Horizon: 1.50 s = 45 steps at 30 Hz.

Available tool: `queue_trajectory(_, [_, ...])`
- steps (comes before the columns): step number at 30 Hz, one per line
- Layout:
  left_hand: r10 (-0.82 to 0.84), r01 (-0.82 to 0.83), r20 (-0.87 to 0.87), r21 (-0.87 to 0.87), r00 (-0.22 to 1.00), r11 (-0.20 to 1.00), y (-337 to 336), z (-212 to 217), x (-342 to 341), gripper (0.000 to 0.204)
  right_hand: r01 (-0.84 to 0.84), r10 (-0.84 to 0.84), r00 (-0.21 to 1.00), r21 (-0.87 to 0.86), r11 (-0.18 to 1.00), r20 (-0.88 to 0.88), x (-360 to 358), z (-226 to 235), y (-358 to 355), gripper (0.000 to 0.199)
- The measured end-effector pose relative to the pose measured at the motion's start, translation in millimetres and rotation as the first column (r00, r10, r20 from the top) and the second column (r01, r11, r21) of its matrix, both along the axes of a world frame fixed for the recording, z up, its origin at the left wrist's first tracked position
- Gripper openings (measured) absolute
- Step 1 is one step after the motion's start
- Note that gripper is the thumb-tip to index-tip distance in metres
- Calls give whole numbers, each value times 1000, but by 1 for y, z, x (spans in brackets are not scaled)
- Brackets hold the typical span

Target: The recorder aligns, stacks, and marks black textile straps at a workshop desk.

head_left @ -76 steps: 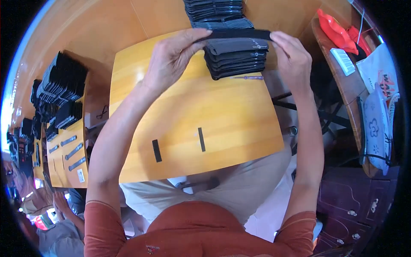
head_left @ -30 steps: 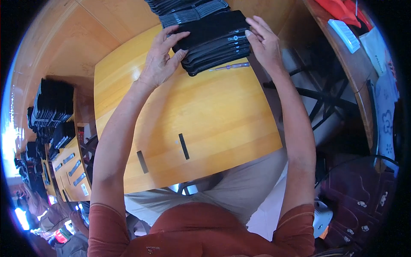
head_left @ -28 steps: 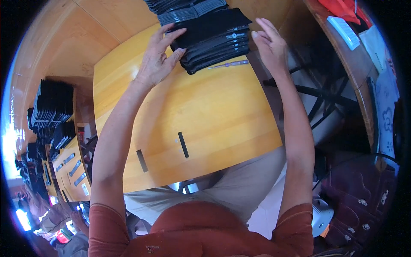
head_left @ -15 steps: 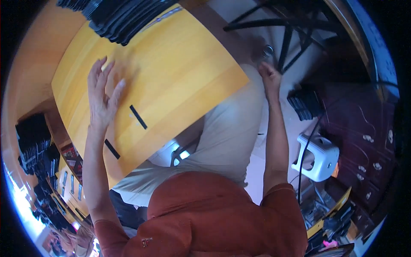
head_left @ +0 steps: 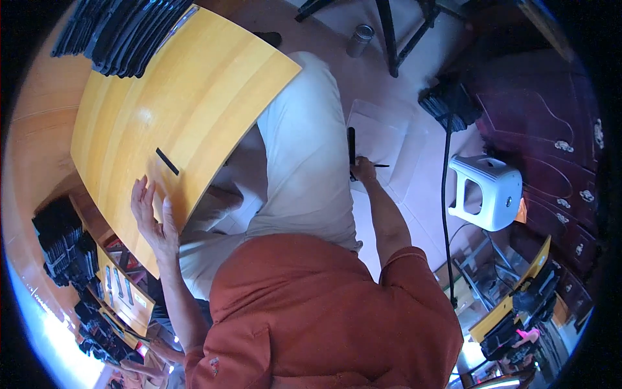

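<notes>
My left hand (head_left: 154, 217) is over the near edge of the yellow wooden table (head_left: 214, 71), fingers apart and holding nothing visible. Just beyond its fingertips a short black strip (head_left: 167, 161) lies flat on the tabletop. My right hand (head_left: 365, 170) reaches low beside my right leg, its fingers closed on a dark piece. A long black strip (head_left: 352, 146) stands out at its fingertips, and a thinner dark end shows on the hand's other side. Around and beyond this hand is a clear, shallow plastic container (head_left: 389, 123) on the floor.
Black folded pieces (head_left: 139, 39) are stacked at the table's far left. A metal can (head_left: 360, 40) stands on the floor near black stand legs (head_left: 387, 32). To the right are a dark bundle (head_left: 450, 104), a white stool (head_left: 489, 194), a hanging black cable (head_left: 446, 214) and dark drawers (head_left: 551, 129).
My view has turned to the right. My right hand has come back closer to my body, down beside my leg, with dark strips now at its fingers. My left hand has drawn back toward the table's near edge.
</notes>
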<state>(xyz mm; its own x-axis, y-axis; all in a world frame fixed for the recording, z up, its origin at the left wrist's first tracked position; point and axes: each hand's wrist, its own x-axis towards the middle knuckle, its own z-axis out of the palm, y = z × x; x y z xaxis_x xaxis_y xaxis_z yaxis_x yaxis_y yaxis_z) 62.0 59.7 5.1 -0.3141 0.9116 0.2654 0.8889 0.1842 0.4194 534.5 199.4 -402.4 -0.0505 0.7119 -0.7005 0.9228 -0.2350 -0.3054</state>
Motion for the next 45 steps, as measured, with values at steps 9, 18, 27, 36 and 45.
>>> queue_trajectory(9, [67,-82,136,111,988,990,-27,3,32,34,314,-309,949,91,945,-65,-19,25,-10,42])
queue_trajectory(18, [-30,2,237,115,971,993,-4,17,83,28,664,-521,595,9,747,-612,29,84,-5,40])
queue_trajectory(27, [-486,497,374,74,790,865,75,29,166,31,678,-361,426,28,735,-829,64,180,-19,44])
queue_trajectory(36, [-758,875,-523,-48,390,482,148,8,255,34,289,-81,591,117,950,-803,40,360,-27,47])
queue_trajectory(45, [-852,793,-87,-327,516,514,121,14,258,22,2,286,928,772,636,-238,42,327,-30,39])
